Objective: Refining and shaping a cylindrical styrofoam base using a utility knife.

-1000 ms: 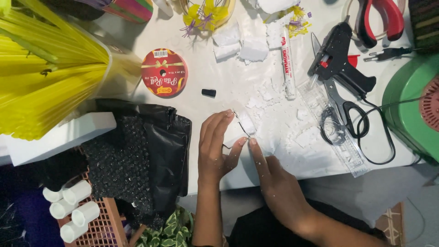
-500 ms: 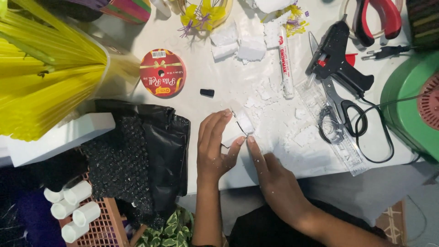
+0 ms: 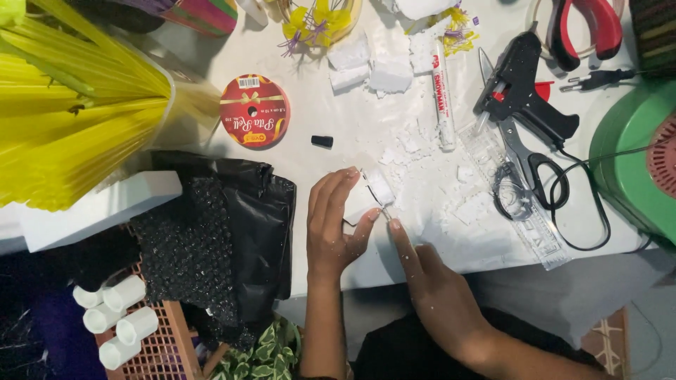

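Left hand (image 3: 336, 225) pinches a white foam piece (image 3: 370, 197) on the table (image 3: 310, 112); right hand (image 3: 436, 288) grips a thin blade (image 3: 377, 199) against it

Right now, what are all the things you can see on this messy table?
foam block: one, white, between both hands
foam chunks: several, white, top middle
ribbon spool: one, red, left of middle
cap: one, black, beside spool
marker: one, white, middle
glue gun: one, black, right
scissors: one, black-handled, right
ruler: one, clear, right
pliers: one, red-handled, top right
left hand: steadies foam
right hand: grip on thin tool
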